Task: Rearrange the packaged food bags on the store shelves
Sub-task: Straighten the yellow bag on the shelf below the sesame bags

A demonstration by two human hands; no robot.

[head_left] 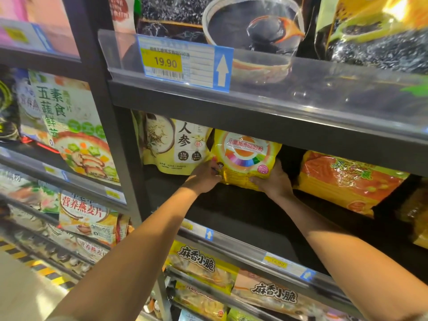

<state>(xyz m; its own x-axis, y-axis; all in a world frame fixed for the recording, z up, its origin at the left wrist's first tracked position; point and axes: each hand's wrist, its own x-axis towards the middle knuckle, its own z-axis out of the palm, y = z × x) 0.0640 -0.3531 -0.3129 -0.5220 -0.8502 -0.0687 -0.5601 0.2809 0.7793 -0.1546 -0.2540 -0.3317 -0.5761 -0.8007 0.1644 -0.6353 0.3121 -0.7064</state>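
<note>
Middle shelf (231,212), dark metal, right bay of the rack.

Yellow bag (245,154): upright, front facing out, far back on the shelf. It stands between a cream bag (171,144) on its left and an orange bag (347,181) on its right. Its left edge is just beside the cream bag, possibly touching; a dark gap separates it from the orange bag. Cannot tell whether its bottom rests on the shelf floor or is lifted.

Hands: both clamped on the yellow bag, one at each lower corner. Left hand (203,177) pinches the lower left edge with its fingers curled. Right hand (275,181) grips the lower right corner, thumb on the front face. Both forearms reach in from the near side.

The orange bag leans, tilted down toward the right.

Upper shelf: dark bags (252,26) behind a clear rail that carries a price tag (164,62) reading 19.90.

Lower shelf: flat yellow packs (196,262), near.

Left bay: green-and-white bags (69,126), upright.
</note>
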